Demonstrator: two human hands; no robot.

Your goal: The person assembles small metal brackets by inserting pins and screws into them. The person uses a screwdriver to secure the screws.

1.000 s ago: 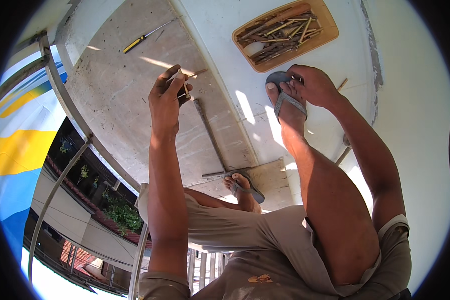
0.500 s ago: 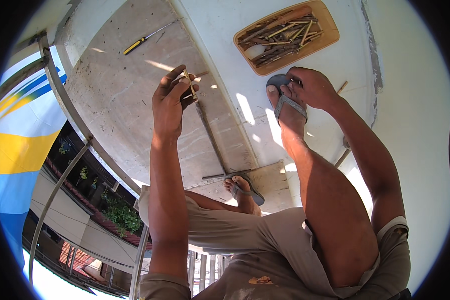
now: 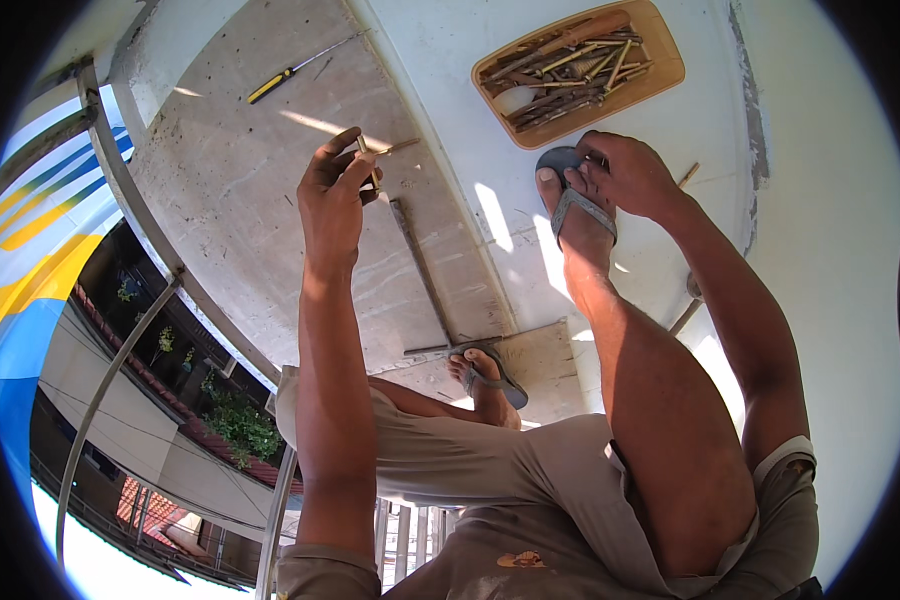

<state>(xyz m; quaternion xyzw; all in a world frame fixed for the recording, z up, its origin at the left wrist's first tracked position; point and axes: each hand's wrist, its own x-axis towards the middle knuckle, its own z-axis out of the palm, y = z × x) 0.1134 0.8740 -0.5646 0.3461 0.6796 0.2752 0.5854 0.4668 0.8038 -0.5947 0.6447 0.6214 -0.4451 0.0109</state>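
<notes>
My left hand (image 3: 332, 190) is raised over the grey slab, thumb and fingers closed on a slim brass-coloured bolt (image 3: 366, 160). The bolt is partly hidden by the fingers. My right hand (image 3: 625, 172) rests at the front of the grey flip-flop (image 3: 558, 160) on my raised foot, its fingers curled beside the toes. Whatever those fingers pinch, if anything, is hidden. Just beyond that foot stands a tan plastic tub (image 3: 662, 78) holding several brass-coloured bolts, rusty rods and a wooden-looking handle.
A yellow and black screwdriver (image 3: 270, 86) lies on the slab at the far left. A long dark metal bar (image 3: 422, 272) with a crosspiece lies near my other foot. Metal railing (image 3: 135, 200) runs along the left, and a pale wall (image 3: 830, 200) rises on the right.
My left hand has shifted slightly left and away from me, and the bolt has turned in its fingers. The right hand stays at the flip-flop.
</notes>
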